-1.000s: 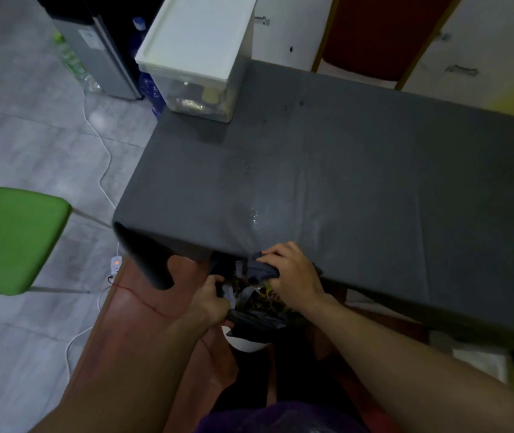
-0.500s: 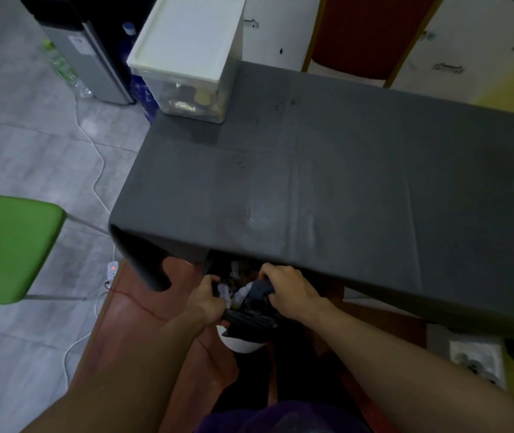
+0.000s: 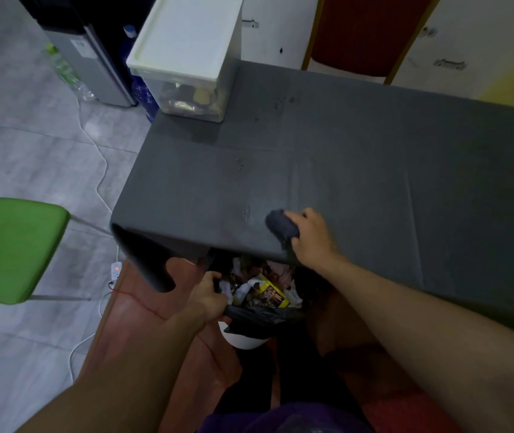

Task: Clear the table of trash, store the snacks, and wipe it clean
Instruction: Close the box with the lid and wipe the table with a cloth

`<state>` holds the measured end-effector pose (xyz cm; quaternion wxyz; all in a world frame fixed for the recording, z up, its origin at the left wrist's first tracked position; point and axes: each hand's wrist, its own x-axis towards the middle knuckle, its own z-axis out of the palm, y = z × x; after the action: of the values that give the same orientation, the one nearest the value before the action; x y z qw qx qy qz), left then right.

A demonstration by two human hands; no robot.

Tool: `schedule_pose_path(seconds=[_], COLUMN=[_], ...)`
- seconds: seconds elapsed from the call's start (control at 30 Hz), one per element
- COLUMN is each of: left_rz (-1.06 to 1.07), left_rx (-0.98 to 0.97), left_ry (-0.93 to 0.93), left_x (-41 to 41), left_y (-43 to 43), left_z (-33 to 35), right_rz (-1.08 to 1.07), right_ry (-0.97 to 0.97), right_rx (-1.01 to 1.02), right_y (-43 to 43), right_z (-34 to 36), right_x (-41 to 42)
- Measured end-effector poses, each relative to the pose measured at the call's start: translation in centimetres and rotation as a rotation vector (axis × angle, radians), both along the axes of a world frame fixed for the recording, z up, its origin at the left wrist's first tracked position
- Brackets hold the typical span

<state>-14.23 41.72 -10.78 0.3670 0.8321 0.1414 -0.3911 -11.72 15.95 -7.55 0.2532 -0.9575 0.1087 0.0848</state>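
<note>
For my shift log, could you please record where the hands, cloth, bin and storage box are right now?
right hand: holds a bunched dark cloth on the table near its front edge
left hand: grips the black bag at the bin rim
bin: white, under the table's front edge, wrappers inside
storage box: white lid on, table's far left corner
specks: on the table, just left of the cloth

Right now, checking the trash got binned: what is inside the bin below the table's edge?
A yellow-and-black wrapper and crumpled white scraps lie in the black bag lining the bin. Anything deeper, or under the tablecloth edge, is hidden.
</note>
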Motion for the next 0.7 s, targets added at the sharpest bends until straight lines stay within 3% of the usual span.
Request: schedule_pose_path(seconds=[0.37,0.5,0.7], left_rz=[-0.032,-0.034,-0.015], left_rx=[0.004,0.000,0.001], left_ry=[0.007,0.011,0.012], left_x=[0.1,0.2,0.4], left_y=[-0.6,-0.5,-0.6], left_z=[0.0,0.0,0.1], right_rz=[0.429,0.309,0.290], right_ry=[0.206,0.220,0.171], right_rx=[0.122,0.151,0.117], right_y=[3.2,3.5,3.0], right_z=[0.5,-0.4,-0.1], right_x=[-5.2,-5.8,-5.8])
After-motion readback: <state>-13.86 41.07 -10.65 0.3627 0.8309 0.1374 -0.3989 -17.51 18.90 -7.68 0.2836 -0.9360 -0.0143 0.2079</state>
